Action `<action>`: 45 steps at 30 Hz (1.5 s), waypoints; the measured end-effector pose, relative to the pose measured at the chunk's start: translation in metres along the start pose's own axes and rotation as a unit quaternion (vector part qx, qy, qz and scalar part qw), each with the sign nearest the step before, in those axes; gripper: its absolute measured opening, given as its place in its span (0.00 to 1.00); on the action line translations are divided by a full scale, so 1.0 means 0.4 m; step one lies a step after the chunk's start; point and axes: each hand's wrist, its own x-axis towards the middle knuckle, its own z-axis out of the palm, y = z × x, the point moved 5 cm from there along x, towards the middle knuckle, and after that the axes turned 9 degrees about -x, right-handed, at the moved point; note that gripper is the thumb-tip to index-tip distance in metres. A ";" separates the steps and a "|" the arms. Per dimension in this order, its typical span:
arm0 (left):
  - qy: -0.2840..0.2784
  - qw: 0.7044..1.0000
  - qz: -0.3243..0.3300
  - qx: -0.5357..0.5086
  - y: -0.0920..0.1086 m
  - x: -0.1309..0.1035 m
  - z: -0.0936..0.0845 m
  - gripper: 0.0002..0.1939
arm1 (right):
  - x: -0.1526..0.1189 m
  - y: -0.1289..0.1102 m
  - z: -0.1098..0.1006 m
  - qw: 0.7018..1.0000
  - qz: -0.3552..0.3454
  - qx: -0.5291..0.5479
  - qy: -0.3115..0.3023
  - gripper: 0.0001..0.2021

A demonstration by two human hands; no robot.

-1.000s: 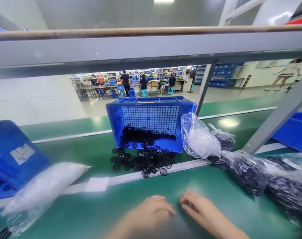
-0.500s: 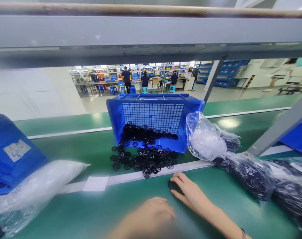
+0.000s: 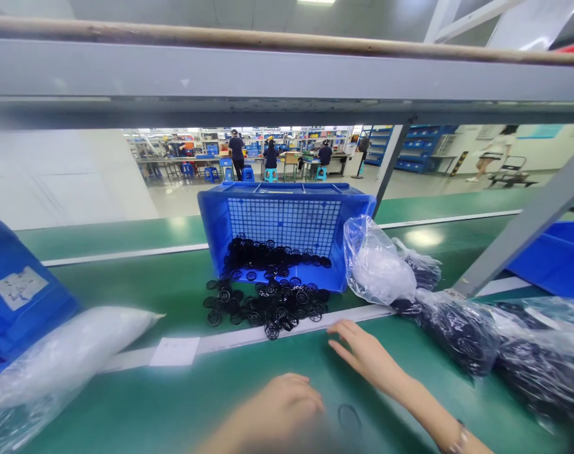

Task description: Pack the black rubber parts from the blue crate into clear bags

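Note:
My right hand hovers over the green work surface, thumb and fingers apart, with nothing visible in it. Its fingertips come near the white strip in front of a heap of round black spoked plastic parts. Lower down, my left hand is bent inward and smeared by motion; whether its fingers hold anything is hidden. Just right of it lies a thin dark ring. The heap spills from a blue plastic crate tipped on its side, its open mouth towards me.
Clear plastic bags of black parts lie on the right beside a slanted grey post. To the left are a second blue crate, a white plastic bag and a paper slip. A shelf beam crosses above.
The dark round part under my right hand is no longer there, and that hand's fingers have spread. A thin dark ring now shows on the surface near my left hand. The view has shifted slightly.

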 end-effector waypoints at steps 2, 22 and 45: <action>-0.006 1.000 0.003 0.004 -0.003 -0.002 0.003 0.25 | 0.072 0.020 0.022 0.998 -0.026 -0.037 0.046 0.12; 0.013 0.996 -0.074 -0.039 0.012 -0.008 -0.002 0.23 | -0.100 -0.061 0.036 0.982 0.055 0.152 -0.096 0.06; 0.030 0.996 -0.074 -0.049 0.000 -0.007 -0.017 0.24 | 0.060 0.062 0.041 0.993 0.080 0.091 -0.001 0.10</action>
